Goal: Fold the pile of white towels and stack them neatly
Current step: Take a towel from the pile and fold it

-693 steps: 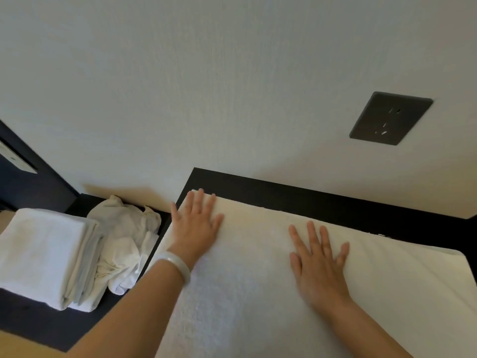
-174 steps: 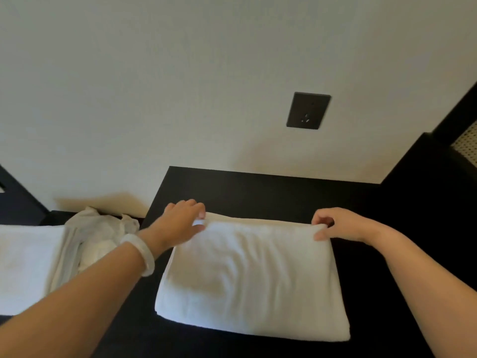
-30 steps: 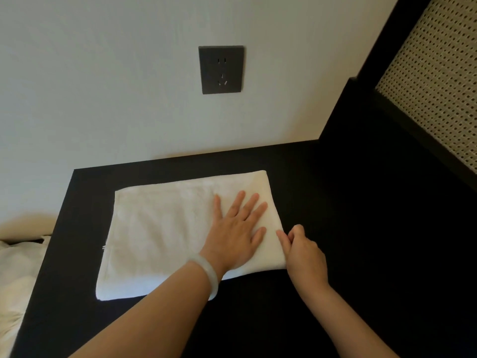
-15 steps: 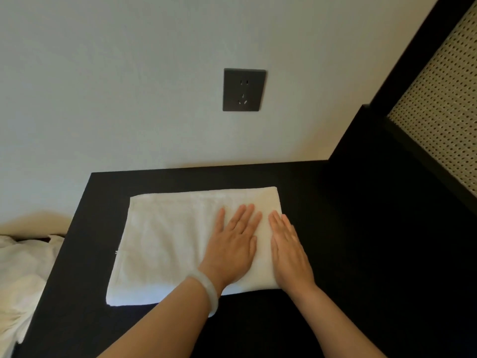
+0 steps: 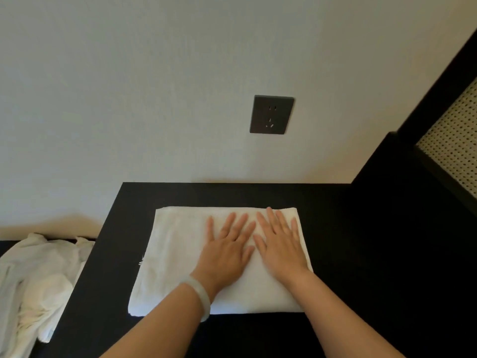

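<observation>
Your right hand has slid in from the towel's 3 o'clock edge since half a second ago. It now lies wholly on the cloth, its fingers straight and spread, pointing to 12 o'clock and reaching almost to the far hem. Your left hand stays flat just beside it at 9 o'clock, fingers fanned the same way, and the two thumbs nearly meet. Both palms press down on the right half of the folded towel. A pale bracelet circles your left wrist, and both forearms come in bare from 6 o'clock.

That white rectangle lies square on the black worktop, its far edge parallel to the wall and a strip of bare black between them. A small tag sticks out at the towel's 9 o'clock side, too small to read.

At 8 o'clock from the towel, a pile of unfolded towels sits crumpled on a lower dark surface, apart from the worktop's edge. At 12 o'clock a dark socket is set into the pale textured wall; no writing on it can be made out. At 2 o'clock a black frame rises from the worktop, holding a perforated cream panel.
</observation>
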